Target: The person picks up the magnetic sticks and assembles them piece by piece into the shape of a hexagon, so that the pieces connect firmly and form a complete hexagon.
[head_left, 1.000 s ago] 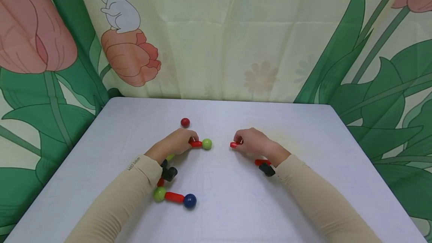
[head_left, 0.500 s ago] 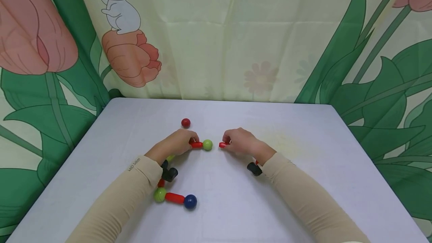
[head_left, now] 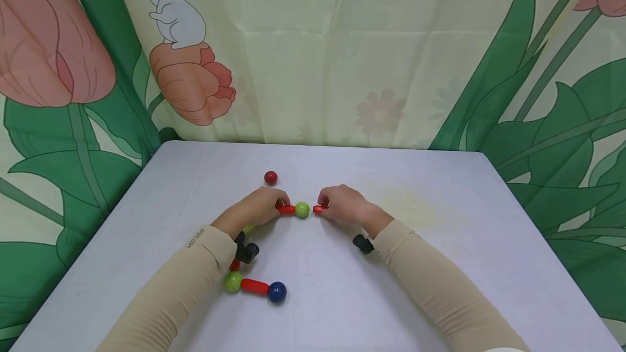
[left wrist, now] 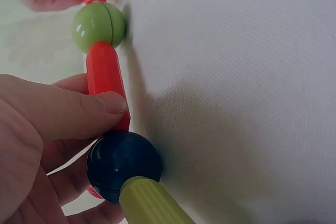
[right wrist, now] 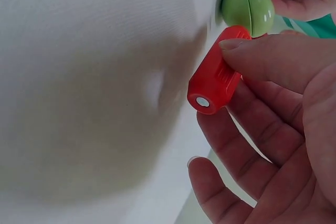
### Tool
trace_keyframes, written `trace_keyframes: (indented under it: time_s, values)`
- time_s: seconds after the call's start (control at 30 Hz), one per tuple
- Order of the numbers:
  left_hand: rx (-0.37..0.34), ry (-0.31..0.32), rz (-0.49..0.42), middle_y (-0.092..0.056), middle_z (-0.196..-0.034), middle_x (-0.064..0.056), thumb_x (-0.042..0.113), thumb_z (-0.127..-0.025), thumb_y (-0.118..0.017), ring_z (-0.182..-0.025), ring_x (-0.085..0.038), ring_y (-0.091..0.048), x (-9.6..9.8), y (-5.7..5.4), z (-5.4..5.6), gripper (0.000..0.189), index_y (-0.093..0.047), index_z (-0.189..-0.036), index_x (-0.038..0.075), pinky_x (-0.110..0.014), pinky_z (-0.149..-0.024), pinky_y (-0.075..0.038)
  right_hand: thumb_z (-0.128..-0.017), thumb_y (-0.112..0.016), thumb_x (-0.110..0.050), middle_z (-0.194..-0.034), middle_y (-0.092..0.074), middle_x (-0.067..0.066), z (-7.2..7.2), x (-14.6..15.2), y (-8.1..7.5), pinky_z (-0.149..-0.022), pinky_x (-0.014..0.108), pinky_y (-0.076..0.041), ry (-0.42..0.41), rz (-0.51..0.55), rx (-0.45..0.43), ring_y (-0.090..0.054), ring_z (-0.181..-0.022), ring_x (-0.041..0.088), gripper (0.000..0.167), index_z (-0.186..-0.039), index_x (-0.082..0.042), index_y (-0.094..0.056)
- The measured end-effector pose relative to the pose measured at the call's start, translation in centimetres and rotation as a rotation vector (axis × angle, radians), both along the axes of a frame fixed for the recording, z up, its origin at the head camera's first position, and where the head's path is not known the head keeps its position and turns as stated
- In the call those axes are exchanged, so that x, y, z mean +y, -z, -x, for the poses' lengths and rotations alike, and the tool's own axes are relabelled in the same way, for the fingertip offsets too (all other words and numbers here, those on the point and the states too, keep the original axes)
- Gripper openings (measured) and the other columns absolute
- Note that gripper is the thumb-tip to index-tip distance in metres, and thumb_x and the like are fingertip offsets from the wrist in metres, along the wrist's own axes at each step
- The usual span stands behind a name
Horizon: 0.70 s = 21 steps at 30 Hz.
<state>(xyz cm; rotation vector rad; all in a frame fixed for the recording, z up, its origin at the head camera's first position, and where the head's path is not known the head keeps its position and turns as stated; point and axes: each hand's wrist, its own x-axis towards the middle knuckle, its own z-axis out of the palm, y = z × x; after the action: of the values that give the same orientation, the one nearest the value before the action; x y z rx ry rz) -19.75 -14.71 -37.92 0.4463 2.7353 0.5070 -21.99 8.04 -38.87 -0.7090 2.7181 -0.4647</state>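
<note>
My left hand (head_left: 259, 205) pinches a red magnetic rod (left wrist: 107, 74) between thumb and fingers. At one end of that rod sits a light green ball (head_left: 302, 209); at the other is a dark blue ball (left wrist: 124, 163), with a yellow-green rod (left wrist: 152, 203) running on from it. My right hand (head_left: 346, 205) pinches another red magnetic rod (right wrist: 218, 74) by its sides, a silvery disc showing in its near end. Its far end points at the green ball; a slight gap shows in the head view, though contact is hard to judge.
A red ball (head_left: 271, 178) lies behind my left hand. Nearer me, a second green ball (head_left: 233, 282), a red rod (head_left: 254, 287) and a blue ball (head_left: 277, 292) form a chain, partly hidden by my left sleeve. A printed curtain (head_left: 313, 69) hangs behind the white table (head_left: 440, 178).
My right hand has moved left with its red rod, up close to the green ball. A red rod lying by the right wrist is now hidden behind it. The left hand has stayed put.
</note>
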Motion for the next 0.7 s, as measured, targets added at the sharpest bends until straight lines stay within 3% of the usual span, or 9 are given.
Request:
trace_keyframes:
  time_s: [0.5,0.7]
  values:
    - [-0.007,0.0,0.012,-0.065,-0.103,-0.006,0.004,-0.093,-0.069,-0.095,-0.023,-0.057,-0.11,0.09,0.15,0.026,-0.07,-0.118,0.01,-0.039,-0.095,-0.05,-0.093,-0.073,-0.023,-0.092,-0.065,-0.002,0.01,-0.89,-0.39,-0.083,0.033,-0.049,-0.014,-0.005,0.0,-0.057,-0.086,0.018,0.018,-0.106,-0.012,-0.068]
    - [-0.032,0.005,0.026,-0.065,-0.103,-0.005,0.007,-0.093,-0.07,-0.095,-0.022,-0.058,-0.87,-0.09,0.33,0.026,-0.069,-0.119,0.01,-0.038,-0.093,-0.051,-0.093,-0.071,-0.018,-0.1,-0.065,0.001,0.0,-0.88,-0.44,-0.088,0.035,-0.049,-0.001,0.011,0.0,-0.058,-0.092,0.02,0.023,-0.114,-0.01,-0.067]
